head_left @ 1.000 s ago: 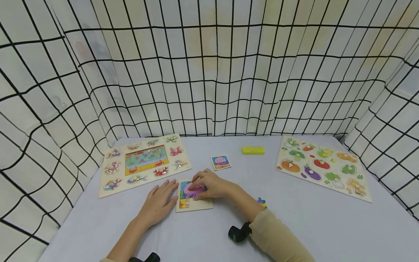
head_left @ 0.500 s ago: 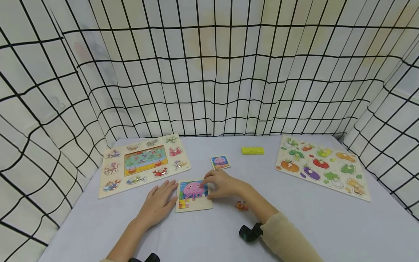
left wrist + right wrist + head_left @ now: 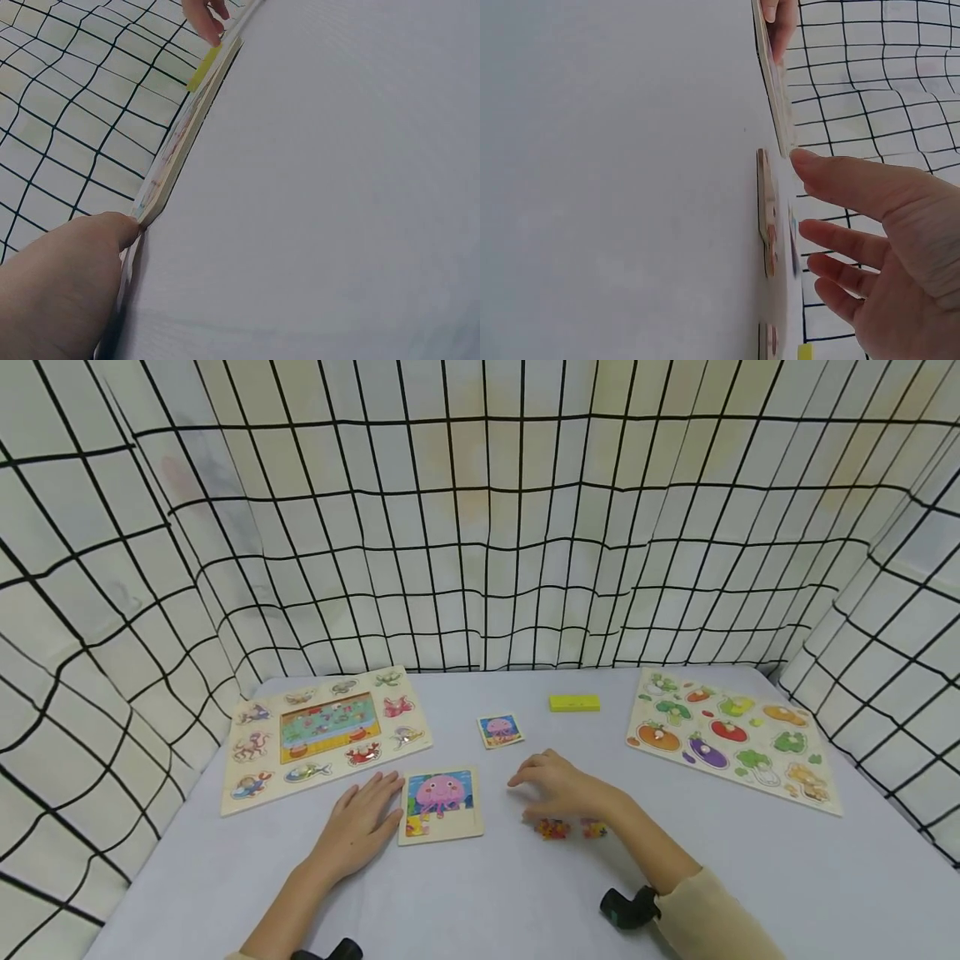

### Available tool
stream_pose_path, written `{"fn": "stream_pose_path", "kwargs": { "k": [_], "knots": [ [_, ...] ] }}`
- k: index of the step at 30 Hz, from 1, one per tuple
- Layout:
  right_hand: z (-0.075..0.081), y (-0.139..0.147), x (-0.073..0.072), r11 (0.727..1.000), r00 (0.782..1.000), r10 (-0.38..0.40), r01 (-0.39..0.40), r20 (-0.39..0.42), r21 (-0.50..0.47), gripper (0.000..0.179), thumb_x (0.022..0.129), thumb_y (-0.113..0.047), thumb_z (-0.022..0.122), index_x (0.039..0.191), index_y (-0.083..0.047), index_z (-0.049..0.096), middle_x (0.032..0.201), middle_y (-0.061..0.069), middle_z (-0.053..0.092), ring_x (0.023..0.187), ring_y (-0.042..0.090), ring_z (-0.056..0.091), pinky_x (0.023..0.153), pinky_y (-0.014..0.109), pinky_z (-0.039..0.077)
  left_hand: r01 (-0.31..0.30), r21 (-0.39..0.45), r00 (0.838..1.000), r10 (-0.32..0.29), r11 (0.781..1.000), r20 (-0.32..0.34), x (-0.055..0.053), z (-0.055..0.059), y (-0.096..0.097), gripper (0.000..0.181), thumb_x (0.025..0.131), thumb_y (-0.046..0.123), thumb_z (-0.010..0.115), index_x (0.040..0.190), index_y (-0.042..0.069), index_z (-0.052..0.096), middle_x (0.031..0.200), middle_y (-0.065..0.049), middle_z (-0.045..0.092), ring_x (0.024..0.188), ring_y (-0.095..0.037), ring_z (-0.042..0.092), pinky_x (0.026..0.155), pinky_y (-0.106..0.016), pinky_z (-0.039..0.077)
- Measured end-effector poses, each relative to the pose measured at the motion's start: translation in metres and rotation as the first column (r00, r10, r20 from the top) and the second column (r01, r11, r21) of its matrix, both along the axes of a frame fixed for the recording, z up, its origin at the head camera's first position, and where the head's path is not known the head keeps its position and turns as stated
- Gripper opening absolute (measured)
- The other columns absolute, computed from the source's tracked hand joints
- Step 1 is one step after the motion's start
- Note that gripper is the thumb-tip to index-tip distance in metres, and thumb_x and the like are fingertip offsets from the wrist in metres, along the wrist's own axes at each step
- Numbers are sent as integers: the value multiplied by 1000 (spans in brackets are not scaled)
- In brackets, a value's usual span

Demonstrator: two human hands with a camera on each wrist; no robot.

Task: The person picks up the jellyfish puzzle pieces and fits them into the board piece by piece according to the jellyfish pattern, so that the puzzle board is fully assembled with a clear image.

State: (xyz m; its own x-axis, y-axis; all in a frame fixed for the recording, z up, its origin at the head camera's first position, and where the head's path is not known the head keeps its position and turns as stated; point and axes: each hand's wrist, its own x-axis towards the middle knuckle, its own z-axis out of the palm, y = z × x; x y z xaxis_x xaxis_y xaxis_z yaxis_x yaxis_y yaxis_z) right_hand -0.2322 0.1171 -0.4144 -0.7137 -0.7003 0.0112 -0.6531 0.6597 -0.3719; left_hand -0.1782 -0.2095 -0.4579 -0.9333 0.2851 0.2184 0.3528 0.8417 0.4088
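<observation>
A small wooden jigsaw tray with a pink jellyfish picture lies before me, its lower right part showing bare wood. My left hand rests flat on the table, fingertips and thumb at the tray's left edge. To the right of the tray my right hand hovers with loosely bent, spread fingers and holds nothing. Beneath that hand lie an orange-red jigsaw piece and a second colourful jigsaw piece, partly covered by hand and wrist. In the right wrist view, wooden pieces lie beyond the thumb.
A jellyfish picture card lies behind the tray, with a yellow block farther back. At the left is a sea-animal puzzle board, at the right a vegetable puzzle board. Black netting over white walls surrounds the table.
My right hand has let go of the upper right of the jellyfish picture and moved right, over the loose pieces. The left hand stays at the tray's edge.
</observation>
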Motion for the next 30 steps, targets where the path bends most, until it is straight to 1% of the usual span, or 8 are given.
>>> {"fn": "stream_pose_path", "kwargs": {
  "k": [4, 8, 11, 13, 17, 22, 30],
  "knots": [
    [0, 16, 8, 999, 999, -33, 33, 17, 5, 37, 77, -28, 73, 112, -17, 65, 114, -1, 55, 105, 17, 43, 88, 35, 42, 0, -6, 1000, 0, 1000, -1, -1, 1, -1, 48, 91, 25, 55, 135, 7, 45, 141, -11, 40, 134, -30, 26, 107, -53, 11],
    [-1, 29, 18, 999, 999, -31, 31, 26, -10, 37, 78, -28, 73, 111, -17, 65, 112, -1, 55, 105, 18, 43, 88, 36, 42, 0, -6, 1000, 0, 1000, 0, -1, 1, -2, 48, 91, 25, 56, 134, 7, 45, 141, -11, 40, 134, -30, 26, 107, -53, 11],
    [-1, 36, 25, 999, 999, -15, 17, 35, -49, 37, 77, -28, 74, 110, -15, 65, 109, -2, 55, 102, 17, 43, 83, 34, 42, 0, -9, 1000, 0, 1000, -2, -1, 2, -1, 48, 91, 25, 56, 134, 7, 45, 141, -11, 40, 134, -30, 26, 107, -53, 11],
    [-3, 41, 28, 998, 999, -13, 15, 34, -62, 36, 77, -28, 73, 109, -15, 66, 107, -3, 55, 98, 14, 42, 78, 29, 42, 0, -9, 1000, 0, 1000, -3, -1, 2, -1, 48, 91, 24, 56, 134, 6, 45, 141, -11, 40, 133, -30, 27, 107, -53, 11],
    [-7, 47, 31, 998, 999, -33, 34, 19, -59, 30, 78, -27, 73, 104, -16, 66, 103, -6, 53, 90, 11, 39, 71, 24, 39, 3, -5, 1000, -3, 1000, -5, -1, 2, -1, 48, 91, 24, 56, 134, 6, 45, 141, -12, 40, 133, -31, 27, 107, -53, 11],
    [-10, 51, 34, 996, 997, -67, 69, 30, -64, 26, 76, -26, 73, 100, -19, 66, 100, -9, 51, 88, 11, 38, 70, 23, 38, 5, 1, 1000, -5, 1000, -7, 0, 1, 0, 47, 91, 24, 56, 134, 6, 46, 140, -12, 40, 133, -31, 27, 107, -54, 11],
    [-12, 51, 37, 990, 995, -72, 80, 67, -119, 19, 77, -23, 73, 93, -17, 64, 93, -8, 51, 84, 10, 39, 67, 22, 40, 7, 0, 1000, -7, 1000, -10, -1, -2, 0, 48, 91, 25, 55, 134, 6, 45, 141, -12, 40, 133, -31, 27, 107, -53, 11]
  ]
}}
